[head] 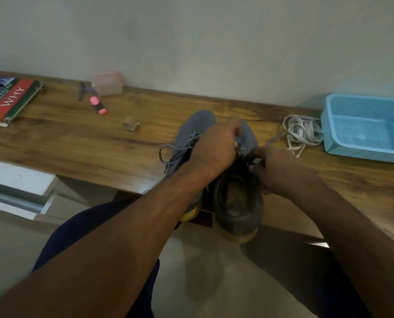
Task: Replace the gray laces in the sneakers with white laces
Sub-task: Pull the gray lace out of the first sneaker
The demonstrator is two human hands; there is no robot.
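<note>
From the head view, we see two gray sneakers [236,203] at the near edge of the wooden desk [76,138]. Our left hand [216,150] pinches a gray lace [175,149] on the right sneaker; our right hand [271,168] grips its tongue side. White laces [301,131] lie bundled right, touching the blue basket [363,127].

One legible marking found. The book [9,98] at the far left of the worktop [76,138] bears the word "WHY" in large white capitals on its red cover band. A smaller line beside it appears to read "ILLUSTRATED"; remaining print is too small to read.
</note>
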